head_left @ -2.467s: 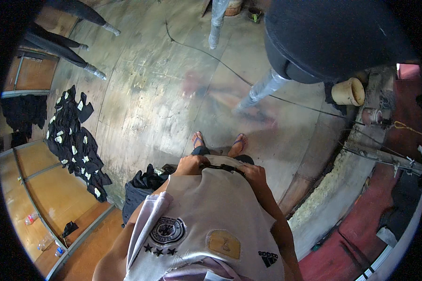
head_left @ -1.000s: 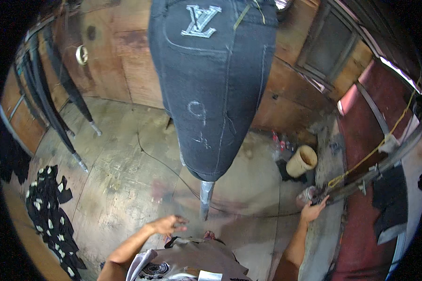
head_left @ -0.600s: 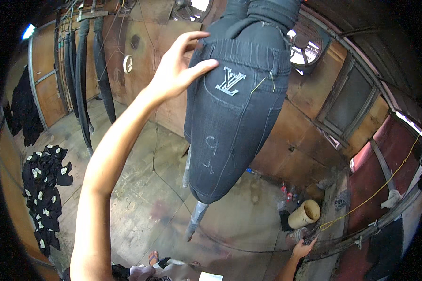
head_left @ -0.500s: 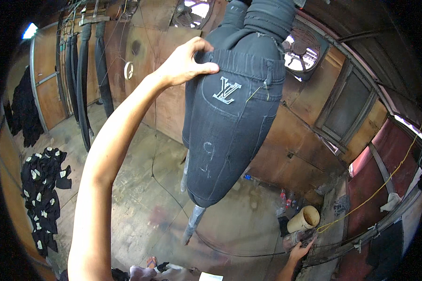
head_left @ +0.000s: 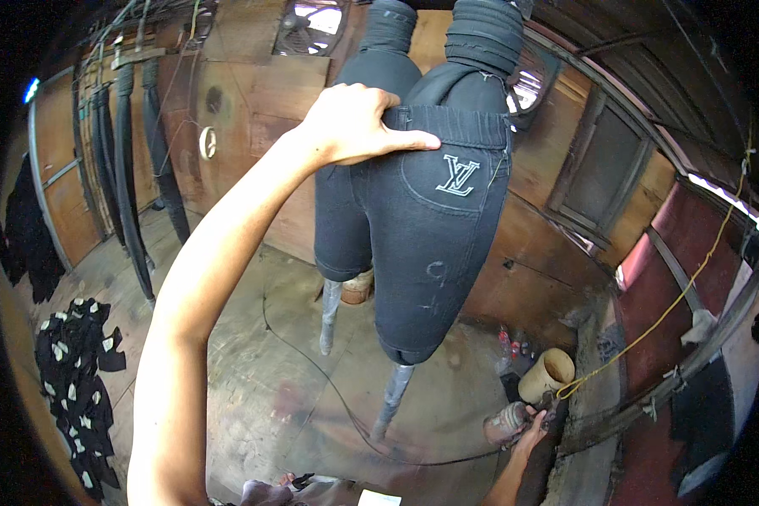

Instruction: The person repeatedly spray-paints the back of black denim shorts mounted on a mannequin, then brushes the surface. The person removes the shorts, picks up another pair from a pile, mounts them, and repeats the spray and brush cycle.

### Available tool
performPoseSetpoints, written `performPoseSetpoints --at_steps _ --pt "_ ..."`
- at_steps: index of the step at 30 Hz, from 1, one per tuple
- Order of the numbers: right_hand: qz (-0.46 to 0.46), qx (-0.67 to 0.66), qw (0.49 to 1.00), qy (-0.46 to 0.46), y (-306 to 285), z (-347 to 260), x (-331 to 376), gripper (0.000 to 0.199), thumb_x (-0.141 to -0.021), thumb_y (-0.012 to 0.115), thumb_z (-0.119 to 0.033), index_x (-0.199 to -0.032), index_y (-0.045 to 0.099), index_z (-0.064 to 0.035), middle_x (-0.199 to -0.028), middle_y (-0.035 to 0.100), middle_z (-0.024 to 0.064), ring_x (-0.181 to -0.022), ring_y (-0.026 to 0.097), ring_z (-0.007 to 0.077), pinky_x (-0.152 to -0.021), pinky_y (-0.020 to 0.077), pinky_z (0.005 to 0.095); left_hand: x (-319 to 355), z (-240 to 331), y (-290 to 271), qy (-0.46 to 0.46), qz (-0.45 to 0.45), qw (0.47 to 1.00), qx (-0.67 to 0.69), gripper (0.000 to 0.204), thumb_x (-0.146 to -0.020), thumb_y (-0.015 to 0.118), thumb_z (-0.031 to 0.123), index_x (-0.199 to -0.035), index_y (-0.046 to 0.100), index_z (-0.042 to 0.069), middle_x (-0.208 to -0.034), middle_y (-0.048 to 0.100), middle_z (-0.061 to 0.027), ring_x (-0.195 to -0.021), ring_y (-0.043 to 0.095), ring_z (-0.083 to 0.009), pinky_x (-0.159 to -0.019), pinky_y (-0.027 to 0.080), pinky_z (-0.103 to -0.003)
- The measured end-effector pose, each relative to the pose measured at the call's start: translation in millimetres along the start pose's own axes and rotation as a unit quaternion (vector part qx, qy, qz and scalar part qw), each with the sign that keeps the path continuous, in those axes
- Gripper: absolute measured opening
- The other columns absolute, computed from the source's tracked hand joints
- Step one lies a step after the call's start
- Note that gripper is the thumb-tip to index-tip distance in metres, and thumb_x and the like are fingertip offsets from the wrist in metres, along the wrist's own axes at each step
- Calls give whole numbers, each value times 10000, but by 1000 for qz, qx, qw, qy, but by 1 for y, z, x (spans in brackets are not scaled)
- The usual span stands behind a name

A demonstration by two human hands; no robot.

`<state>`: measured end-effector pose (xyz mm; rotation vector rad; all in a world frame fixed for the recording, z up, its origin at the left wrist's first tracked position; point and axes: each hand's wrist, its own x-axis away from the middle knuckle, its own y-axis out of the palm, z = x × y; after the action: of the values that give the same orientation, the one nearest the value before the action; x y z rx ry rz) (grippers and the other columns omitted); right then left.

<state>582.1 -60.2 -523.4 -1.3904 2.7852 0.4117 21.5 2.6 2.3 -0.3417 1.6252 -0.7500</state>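
Dark denim shorts (head_left: 417, 253) are pulled over an upside-down leg form (head_left: 485, 38) whose upper parts are wrapped in dark cloth. A pale emblem sits below the waistband, with faint whitish marks lower down one leg. My left hand (head_left: 354, 126) pinches the waistband, thumb outside and fingers tucked behind it. At lower right, my right hand (head_left: 531, 430) is wrapped round what looks like a spray gun (head_left: 508, 423) with a jar-like cup. It is held low, apart from the shorts. A yellow hose (head_left: 649, 327) runs up from beside it.
A cream bucket (head_left: 535, 388) stands beyond my right hand, with plastic bottles (head_left: 506, 341) nearby. A dark cable (head_left: 320, 367) crosses the floor. Dark garments (head_left: 74, 379) lie at left; long dark tubes (head_left: 125, 160) hang behind. Fans (head_left: 310, 25) are set in the back wall.
The shorts and form have turned so both legs now show. My left hand has shifted right along with the waistband. My right hand and the spray gun have moved slightly left and up.
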Motion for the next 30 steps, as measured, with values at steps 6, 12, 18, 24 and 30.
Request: performPoseSetpoints --at_steps 6,12,18,24,30 --pt "132 42 987 76 18 -64 52 746 -979 609 -594 -1380 443 13 -1045 710 138 -806 614 172 -530 444 309 -10 17 31 81 106 991 23 814 -798 643 794 -685 681 -12 -594 645 -193 -668 706 -362 -750 548 -439" --pt "122 101 983 -94 8 -143 129 469 -1083 520 -399 -1218 606 41 -1015 704 111 -926 631 225 -896 473 396 -21 37 51 136 207 969 -16 825 -853 574 789 -581 657 15 -520 612 -159 -532 676 -294 -602 538 -388" --pt "102 286 935 -181 19 -220 219 490 -1102 449 -375 -1219 630 66 -1050 716 152 -941 636 259 -909 467 391 -29 50 57 130 173 976 -34 750 -873 599 727 -613 705 32 -575 656 -162 -562 702 -300 -574 563 -398" --pt "56 299 944 -127 69 -214 264 480 -1103 448 -401 -1184 650 27 -896 737 94 -834 634 162 -789 504 337 -27 31 30 242 260 933 57 514 -943 621 551 -949 692 42 -734 699 -210 -704 728 -355 -646 583 -456" --pt "-43 242 969 -34 152 -182 286 388 -1056 561 -328 -1218 667 8 -803 744 69 -745 626 111 -734 491 305 -54 -33 -34 209 624 750 66 236 -824 631 34 -1058 601 21 -973 599 -185 -922 600 -361 -877 486 -443"
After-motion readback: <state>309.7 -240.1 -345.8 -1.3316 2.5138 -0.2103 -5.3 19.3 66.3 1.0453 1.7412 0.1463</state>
